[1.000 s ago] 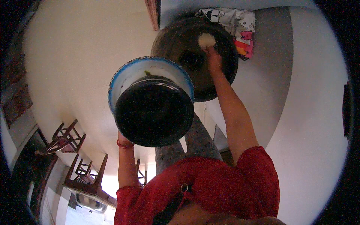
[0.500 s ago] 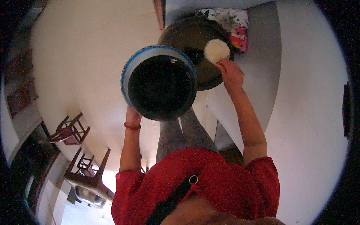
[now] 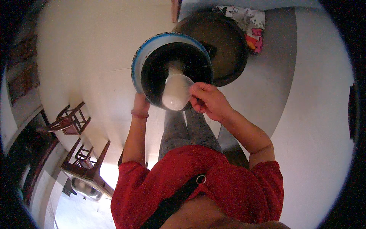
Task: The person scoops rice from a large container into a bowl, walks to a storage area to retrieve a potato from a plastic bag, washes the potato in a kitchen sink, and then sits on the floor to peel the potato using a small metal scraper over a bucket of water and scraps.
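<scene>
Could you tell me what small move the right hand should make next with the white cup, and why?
Probably keep tipping it. The right hand holds the white cup tilted over the dark, blue-rimmed bowl, which the left hand steadies from beneath, and a pale stream runs from cup into bowl, so pouring seems unfinished.

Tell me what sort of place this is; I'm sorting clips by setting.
Probably a home kitchen or dining corner. Wooden chairs stand on a pale floor, a big dark round pan sits on a grey counter, and the hands hold a blue-rimmed bowl and a white cup.
</scene>
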`<move>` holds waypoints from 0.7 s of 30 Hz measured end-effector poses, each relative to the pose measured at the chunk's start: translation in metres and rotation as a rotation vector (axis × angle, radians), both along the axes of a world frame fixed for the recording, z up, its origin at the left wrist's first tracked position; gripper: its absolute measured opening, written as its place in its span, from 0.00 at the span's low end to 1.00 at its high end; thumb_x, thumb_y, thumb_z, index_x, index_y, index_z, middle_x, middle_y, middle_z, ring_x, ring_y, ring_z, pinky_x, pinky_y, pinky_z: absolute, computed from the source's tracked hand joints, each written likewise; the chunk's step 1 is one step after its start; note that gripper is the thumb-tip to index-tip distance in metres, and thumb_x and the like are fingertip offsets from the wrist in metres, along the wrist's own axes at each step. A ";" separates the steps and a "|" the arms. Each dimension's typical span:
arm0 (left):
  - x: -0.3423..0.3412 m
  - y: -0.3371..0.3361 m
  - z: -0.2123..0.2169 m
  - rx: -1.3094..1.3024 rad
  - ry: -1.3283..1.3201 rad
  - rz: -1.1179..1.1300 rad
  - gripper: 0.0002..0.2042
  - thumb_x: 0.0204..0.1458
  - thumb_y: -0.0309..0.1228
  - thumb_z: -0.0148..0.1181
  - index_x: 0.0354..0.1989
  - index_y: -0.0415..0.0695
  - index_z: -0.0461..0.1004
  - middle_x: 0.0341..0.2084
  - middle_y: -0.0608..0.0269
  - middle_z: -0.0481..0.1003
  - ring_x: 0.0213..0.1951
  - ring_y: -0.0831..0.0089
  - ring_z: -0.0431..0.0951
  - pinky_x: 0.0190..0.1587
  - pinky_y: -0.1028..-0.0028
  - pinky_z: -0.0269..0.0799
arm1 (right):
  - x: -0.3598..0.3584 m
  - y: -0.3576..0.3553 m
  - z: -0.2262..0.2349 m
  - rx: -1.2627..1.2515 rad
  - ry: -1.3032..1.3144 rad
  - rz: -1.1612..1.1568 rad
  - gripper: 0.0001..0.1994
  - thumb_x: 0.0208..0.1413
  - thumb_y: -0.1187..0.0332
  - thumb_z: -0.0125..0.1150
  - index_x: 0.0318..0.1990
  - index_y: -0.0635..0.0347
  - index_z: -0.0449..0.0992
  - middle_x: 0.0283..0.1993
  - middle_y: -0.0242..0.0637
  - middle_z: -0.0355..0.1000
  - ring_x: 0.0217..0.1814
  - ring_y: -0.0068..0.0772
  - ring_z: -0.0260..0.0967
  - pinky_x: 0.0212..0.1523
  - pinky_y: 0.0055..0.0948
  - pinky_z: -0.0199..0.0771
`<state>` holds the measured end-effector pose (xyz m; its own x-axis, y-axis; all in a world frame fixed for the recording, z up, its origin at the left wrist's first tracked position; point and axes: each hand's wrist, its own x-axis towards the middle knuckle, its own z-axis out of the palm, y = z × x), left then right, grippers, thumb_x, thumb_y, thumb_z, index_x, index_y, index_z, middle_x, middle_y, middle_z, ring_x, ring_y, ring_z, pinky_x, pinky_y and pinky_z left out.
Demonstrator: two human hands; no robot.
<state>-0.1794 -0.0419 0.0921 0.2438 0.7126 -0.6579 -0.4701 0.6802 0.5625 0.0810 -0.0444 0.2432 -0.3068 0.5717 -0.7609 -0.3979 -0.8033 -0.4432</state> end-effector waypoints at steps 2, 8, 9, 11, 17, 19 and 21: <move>0.005 0.001 0.008 0.014 -0.052 0.047 0.21 0.51 0.30 0.50 0.53 0.36 0.58 0.49 0.60 0.65 0.49 0.70 0.65 0.51 0.72 0.61 | 0.000 -0.003 -0.011 -0.140 0.275 -0.108 0.09 0.57 0.64 0.45 0.29 0.58 0.67 0.19 0.29 0.64 0.15 0.16 0.57 0.14 0.14 0.54; -0.001 -0.007 -0.014 0.028 0.102 -0.018 0.20 0.55 0.34 0.43 0.54 0.38 0.56 0.50 0.57 0.64 0.50 0.63 0.66 0.53 0.67 0.62 | 0.033 -0.001 -0.021 -0.069 0.414 -0.127 0.08 0.53 0.63 0.51 0.32 0.58 0.67 0.21 0.29 0.64 0.17 0.16 0.57 0.13 0.15 0.55; 0.002 -0.006 -0.009 0.016 0.065 0.028 0.20 0.55 0.34 0.44 0.54 0.38 0.57 0.50 0.57 0.64 0.50 0.64 0.65 0.53 0.68 0.62 | 0.045 0.001 -0.026 -0.022 0.387 -0.185 0.08 0.53 0.63 0.51 0.33 0.58 0.67 0.22 0.29 0.64 0.18 0.16 0.58 0.14 0.14 0.56; 0.006 -0.005 -0.002 -0.007 -0.007 0.119 0.20 0.55 0.33 0.45 0.54 0.38 0.57 0.50 0.58 0.64 0.50 0.67 0.64 0.52 0.71 0.61 | 0.075 0.007 -0.044 0.074 0.336 -0.299 0.08 0.53 0.64 0.51 0.34 0.58 0.68 0.23 0.30 0.65 0.19 0.17 0.59 0.15 0.14 0.57; -0.012 -0.006 0.003 -0.123 0.063 0.152 0.21 0.55 0.38 0.44 0.55 0.41 0.57 0.52 0.59 0.62 0.51 0.64 0.63 0.53 0.66 0.61 | 0.152 0.055 -0.200 0.077 -0.124 -0.770 0.08 0.52 0.69 0.53 0.38 0.61 0.68 0.34 0.36 0.68 0.35 0.27 0.68 0.35 0.19 0.73; -0.017 -0.007 0.005 -0.117 0.021 0.151 0.21 0.54 0.38 0.46 0.54 0.42 0.58 0.51 0.60 0.63 0.51 0.63 0.64 0.52 0.66 0.62 | 0.158 0.079 -0.241 -0.003 -0.236 -0.806 0.10 0.50 0.71 0.55 0.40 0.62 0.67 0.37 0.39 0.67 0.38 0.33 0.67 0.39 0.26 0.73; -0.026 -0.011 0.001 -0.104 -0.033 0.154 0.21 0.53 0.39 0.47 0.54 0.43 0.60 0.50 0.60 0.64 0.50 0.63 0.65 0.51 0.65 0.63 | 0.169 0.090 -0.288 -0.014 -0.269 -0.794 0.12 0.49 0.71 0.55 0.42 0.63 0.66 0.40 0.41 0.66 0.41 0.37 0.66 0.42 0.31 0.73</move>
